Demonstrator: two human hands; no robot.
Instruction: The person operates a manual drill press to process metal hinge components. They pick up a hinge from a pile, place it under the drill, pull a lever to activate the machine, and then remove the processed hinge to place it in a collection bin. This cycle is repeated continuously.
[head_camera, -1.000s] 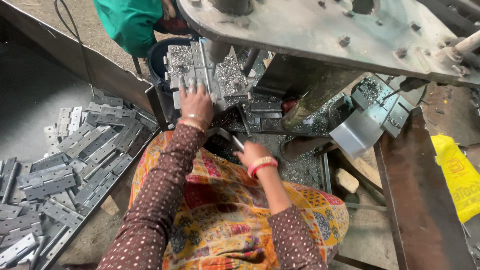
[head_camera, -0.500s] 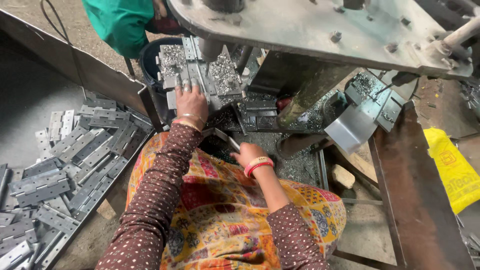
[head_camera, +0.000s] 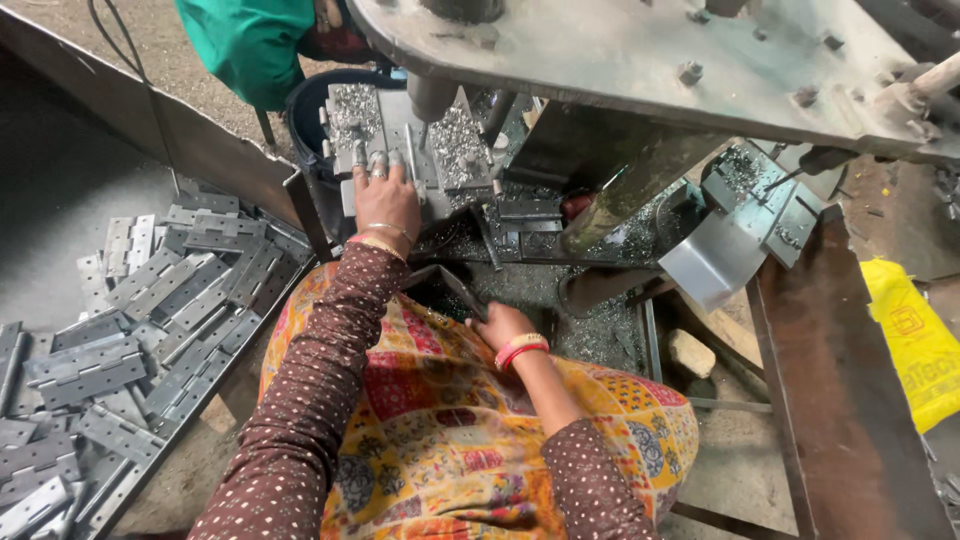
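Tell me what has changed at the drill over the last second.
Little has moved. The left hand stays pressed on the metal piece under the drill bit. The right hand stays low at the dark tray. The hinges lie as before. Only the camera shifted slightly.

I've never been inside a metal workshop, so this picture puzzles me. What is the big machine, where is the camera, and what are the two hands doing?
The camera sits on the person's head, looking down past their lap. The left hand presses flat on a metal plate on the bed of a drill press, among metal shavings. The right hand rests lower, beside a dark metal piece; whether it grips it is unclear. A pile of grey hinges lies to the left. Someone in green works beyond.
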